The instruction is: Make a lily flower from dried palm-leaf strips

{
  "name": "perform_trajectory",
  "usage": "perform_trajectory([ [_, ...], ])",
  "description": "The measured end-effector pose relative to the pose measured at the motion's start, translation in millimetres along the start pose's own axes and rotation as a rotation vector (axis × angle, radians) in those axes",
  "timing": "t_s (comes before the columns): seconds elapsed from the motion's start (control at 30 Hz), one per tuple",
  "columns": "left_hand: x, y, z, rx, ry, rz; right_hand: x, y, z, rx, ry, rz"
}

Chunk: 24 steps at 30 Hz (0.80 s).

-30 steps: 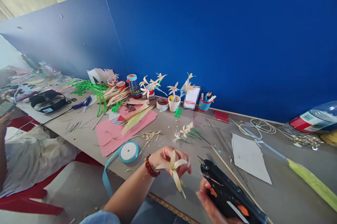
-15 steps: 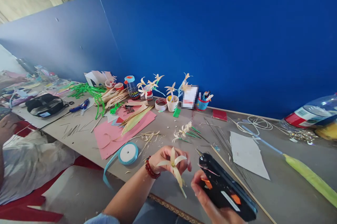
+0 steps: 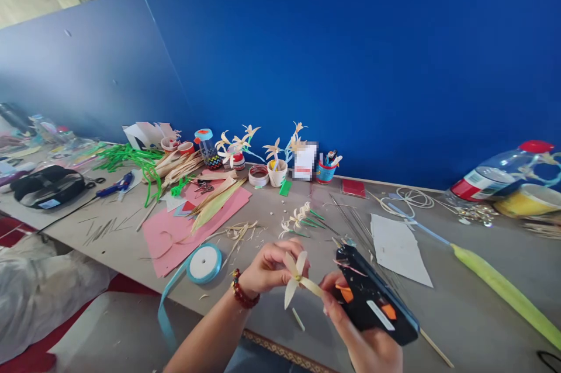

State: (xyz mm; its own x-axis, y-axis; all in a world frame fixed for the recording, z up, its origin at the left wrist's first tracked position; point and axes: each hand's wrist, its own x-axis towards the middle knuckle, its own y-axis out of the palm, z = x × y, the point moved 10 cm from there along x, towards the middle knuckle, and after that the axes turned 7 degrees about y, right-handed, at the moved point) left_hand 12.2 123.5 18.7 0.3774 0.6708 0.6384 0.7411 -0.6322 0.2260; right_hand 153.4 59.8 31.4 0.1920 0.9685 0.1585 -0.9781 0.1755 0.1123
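In my left hand (image 3: 267,270) is a pale husk flower (image 3: 297,277) with four narrow petals, its face toward me; the fingers close behind its centre. My right hand (image 3: 355,320) grips a black hot glue gun (image 3: 377,297) with orange parts, nozzle pointing away and to the left. Thumb and index finger of that same hand meet the tip of the flower's right petal. Below the flower a short pale strip (image 3: 298,319) shows; whether it is attached, I cannot tell. Beyond my hands lie several small white flowers (image 3: 295,218) on green stems.
Left of my arm are a blue ribbon roll (image 3: 204,263) and pink paper (image 3: 164,244). A white sheet (image 3: 398,250), thin wires and a wooden stick (image 3: 438,349) lie right. Cups with flowers (image 3: 277,174) line the blue wall. Another person's clothed lap (image 3: 44,291) is at far left.
The flower has turned in my left hand, so its petals point differently. My right hand with the glue gun has come closer, and its fingertips now reach a petal. The view has shifted right.
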Motion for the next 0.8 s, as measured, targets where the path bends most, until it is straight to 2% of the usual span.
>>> perform_trajectory([
  [0.13, 1, 2.1, -15, 0.206, 0.084, 0.009, 0, -15, -4, 0.081, 0.061, -0.138],
  [0.27, 3, 8.5, -29, 0.360, 0.152, 0.020, -2, -8, -9, 0.090, 0.069, -0.102],
  [0.43, 2, 11.4, -37, 0.459, 0.222, 0.000, -9, -17, -39, 0.177, 0.191, -0.233],
  [0.53, -2, 11.6, -36, 0.511, 0.232, -0.009, -8, -12, -52, 0.195, 0.215, -0.201],
  [0.8, -3, 18.6, -36, 0.634, 0.241, -0.020, -4, 2, -55, 0.233, 0.105, -0.141],
])
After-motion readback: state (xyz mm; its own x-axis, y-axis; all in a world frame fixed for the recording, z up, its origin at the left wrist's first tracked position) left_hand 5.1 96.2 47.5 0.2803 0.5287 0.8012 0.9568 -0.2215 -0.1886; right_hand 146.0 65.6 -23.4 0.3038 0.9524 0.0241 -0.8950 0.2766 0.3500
